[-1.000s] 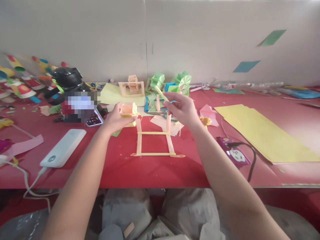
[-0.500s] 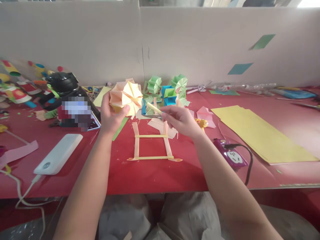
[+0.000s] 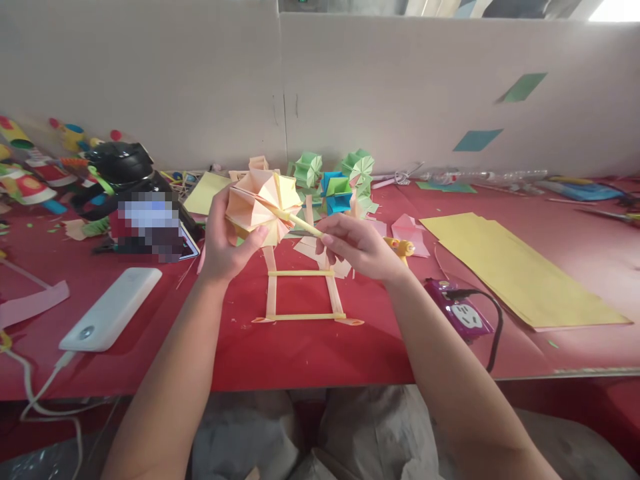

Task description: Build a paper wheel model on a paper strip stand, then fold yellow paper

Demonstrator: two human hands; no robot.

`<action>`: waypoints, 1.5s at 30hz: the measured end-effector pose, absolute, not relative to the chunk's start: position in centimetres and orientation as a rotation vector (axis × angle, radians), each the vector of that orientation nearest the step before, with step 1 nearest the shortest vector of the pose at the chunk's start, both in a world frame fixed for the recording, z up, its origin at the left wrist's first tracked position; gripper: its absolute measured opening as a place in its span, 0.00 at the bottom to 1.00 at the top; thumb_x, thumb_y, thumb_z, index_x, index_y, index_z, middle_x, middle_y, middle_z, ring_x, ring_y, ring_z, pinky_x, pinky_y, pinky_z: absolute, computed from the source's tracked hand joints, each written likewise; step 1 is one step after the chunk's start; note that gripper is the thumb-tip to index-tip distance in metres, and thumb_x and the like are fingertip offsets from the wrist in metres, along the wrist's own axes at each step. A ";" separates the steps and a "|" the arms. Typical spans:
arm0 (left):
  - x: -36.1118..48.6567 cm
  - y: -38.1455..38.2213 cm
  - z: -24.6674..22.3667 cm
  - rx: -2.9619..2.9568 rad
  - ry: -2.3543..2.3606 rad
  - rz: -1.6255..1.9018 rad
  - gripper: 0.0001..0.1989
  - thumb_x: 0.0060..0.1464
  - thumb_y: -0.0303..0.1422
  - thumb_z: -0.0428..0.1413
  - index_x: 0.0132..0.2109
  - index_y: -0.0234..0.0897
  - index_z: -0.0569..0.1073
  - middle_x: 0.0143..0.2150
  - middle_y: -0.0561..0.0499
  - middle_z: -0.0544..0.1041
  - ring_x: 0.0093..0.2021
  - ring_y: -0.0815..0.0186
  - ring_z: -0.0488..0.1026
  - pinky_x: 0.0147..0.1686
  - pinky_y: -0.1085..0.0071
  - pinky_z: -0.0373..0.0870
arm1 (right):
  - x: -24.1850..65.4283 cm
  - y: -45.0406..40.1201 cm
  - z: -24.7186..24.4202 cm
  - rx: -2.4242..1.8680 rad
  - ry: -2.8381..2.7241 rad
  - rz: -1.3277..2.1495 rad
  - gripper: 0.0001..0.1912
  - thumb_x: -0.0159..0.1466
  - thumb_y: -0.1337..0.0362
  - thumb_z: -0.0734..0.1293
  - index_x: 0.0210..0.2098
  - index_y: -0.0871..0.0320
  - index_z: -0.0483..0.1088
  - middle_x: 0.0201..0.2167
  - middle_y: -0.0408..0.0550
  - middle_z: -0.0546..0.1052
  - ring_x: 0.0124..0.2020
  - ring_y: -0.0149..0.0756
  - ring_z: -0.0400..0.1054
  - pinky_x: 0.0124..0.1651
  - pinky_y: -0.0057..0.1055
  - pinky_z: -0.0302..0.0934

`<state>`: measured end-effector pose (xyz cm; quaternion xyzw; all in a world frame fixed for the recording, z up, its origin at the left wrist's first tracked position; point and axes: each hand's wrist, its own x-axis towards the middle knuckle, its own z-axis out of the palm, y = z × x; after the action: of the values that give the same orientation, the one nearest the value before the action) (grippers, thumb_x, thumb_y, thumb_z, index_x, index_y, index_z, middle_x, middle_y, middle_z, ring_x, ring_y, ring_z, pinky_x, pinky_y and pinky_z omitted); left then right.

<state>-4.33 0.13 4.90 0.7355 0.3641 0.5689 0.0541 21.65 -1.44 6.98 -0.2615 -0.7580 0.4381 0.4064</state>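
A folded paper wheel [image 3: 260,200] in peach and yellow is held up by my left hand [image 3: 227,240], with the thumb across its lower front. Between the closed fingertips of my right hand [image 3: 355,245] is a thin yellow paper stick [image 3: 307,225]. The stick's far end meets the middle of the wheel; whether it has gone into the centre cannot be made out. Below both hands, a frame of peach strips and yellow sticks [image 3: 305,317] lies on the red table [image 3: 310,357].
Green paper wheels [image 3: 308,169] and a blue-green one [image 3: 337,193] stand behind. At left are a black bottle [image 3: 120,163], a phone and a white power bank [image 3: 111,309]. Yellow sheets [image 3: 520,273] and a purple socket [image 3: 463,312] lie right, near a yellow glue gun [image 3: 403,248].
The paper wheel has moved slightly right and tilted in my left hand. The yellow stick, earlier apart from it, now reaches the wheel's middle.
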 end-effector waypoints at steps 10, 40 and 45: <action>-4.4 0.1 4.8 2.263 1.142 1.714 0.36 0.58 0.56 0.54 0.67 0.49 0.54 0.62 0.41 0.68 0.61 0.48 0.70 0.58 0.48 0.71 | 21.7 -1.5 7.2 -0.690 -1.886 1.177 0.13 0.69 0.54 0.66 0.44 0.58 0.69 0.30 0.42 0.77 0.20 0.22 0.66 0.22 0.24 0.62; -2.6 -1.5 5.3 2.481 1.242 1.588 0.42 0.49 0.50 0.66 0.66 0.46 0.59 0.62 0.41 0.69 0.63 0.47 0.68 0.61 0.52 0.69 | 21.1 -2.0 7.2 -1.015 -1.860 0.922 0.10 0.64 0.57 0.71 0.38 0.57 0.72 0.32 0.44 0.75 0.19 0.23 0.60 0.18 0.25 0.52; -2.4 -1.6 5.4 2.510 1.230 1.549 0.44 0.48 0.52 0.66 0.66 0.45 0.59 0.62 0.41 0.69 0.63 0.46 0.68 0.62 0.52 0.68 | 21.8 -1.7 7.5 -0.916 -1.872 0.961 0.09 0.63 0.61 0.71 0.41 0.57 0.77 0.35 0.46 0.75 0.25 0.26 0.66 0.24 0.27 0.61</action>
<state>-2.43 -1.56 5.42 0.7851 0.3848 0.4846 -0.0269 21.82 -1.72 7.48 -0.3640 -0.7437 0.3819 0.4106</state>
